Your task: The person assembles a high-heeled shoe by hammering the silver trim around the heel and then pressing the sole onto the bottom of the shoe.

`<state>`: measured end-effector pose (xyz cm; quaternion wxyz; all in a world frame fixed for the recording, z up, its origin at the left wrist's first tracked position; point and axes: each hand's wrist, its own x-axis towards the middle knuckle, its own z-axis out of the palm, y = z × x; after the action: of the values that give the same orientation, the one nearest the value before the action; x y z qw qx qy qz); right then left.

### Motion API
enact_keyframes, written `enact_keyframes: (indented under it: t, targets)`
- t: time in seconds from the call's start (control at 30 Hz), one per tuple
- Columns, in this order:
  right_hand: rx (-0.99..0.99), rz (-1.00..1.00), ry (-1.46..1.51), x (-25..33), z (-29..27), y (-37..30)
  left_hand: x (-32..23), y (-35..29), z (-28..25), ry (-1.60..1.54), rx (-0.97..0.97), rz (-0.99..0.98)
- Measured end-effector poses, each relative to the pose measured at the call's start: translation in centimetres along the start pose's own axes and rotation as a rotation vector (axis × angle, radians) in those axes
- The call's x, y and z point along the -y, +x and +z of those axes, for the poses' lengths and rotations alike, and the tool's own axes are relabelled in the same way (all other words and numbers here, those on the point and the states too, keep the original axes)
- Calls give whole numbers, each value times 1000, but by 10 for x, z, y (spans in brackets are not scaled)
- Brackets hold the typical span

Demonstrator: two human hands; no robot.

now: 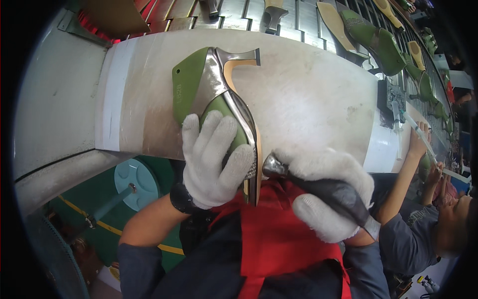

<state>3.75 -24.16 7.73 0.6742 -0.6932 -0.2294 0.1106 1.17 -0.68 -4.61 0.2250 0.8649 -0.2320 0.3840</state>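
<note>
A silver high-heeled shoe (212, 79) sits on a green last (187, 74), lying on its side at the near edge of the pale worktable. Its heel points to the far right and its toe reaches over the table edge. My gloved left hand (211, 157) is closed over the front part, fingers spread on the last and thumb by the sole edge. Just right of the toe, my gloved right hand (331, 194) is wrapped around a dark-handled tool with a rounded metal head (274, 166). The tool's head is close to the sole, apart from it.
Beyond the pale worktable (308, 94) runs a slatted metal conveyor (244, 15) carrying shoes on green lasts (372, 42). A black block (391, 99) and brushes (397, 115) stand at the table's right end. A co-worker (413, 229) reaches in from the right. A blue round-based stool (134, 184) stands below left.
</note>
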Motion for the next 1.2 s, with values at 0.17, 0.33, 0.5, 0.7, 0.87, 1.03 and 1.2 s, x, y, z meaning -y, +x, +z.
enact_keyframes:
  t: [0.17,0.33,0.5,0.7,0.87,1.03,1.2]
  targets:
    - [24,65,-111,5,-4,24,-5,6,-1,-86,63,-58]
    - [236,140,-423,34,-6,55,-5,-8,1,-21,11,-54]
    - [182,356,-259,37,-7,65,-6,-7,7,-37,-8,-63]
    - [67,584,-54,33,-7,82,-6,-10,9,-36,-18,-85]
    - [80,687,-81,18,-17,107,-10,-8,10,-34,-25,-103]
    - [79,591,133,-11,-17,122,-10,-4,16,-51,-98,-128]
    - [84,567,89,-16,-11,132,-12,-8,11,-93,-72,-135]
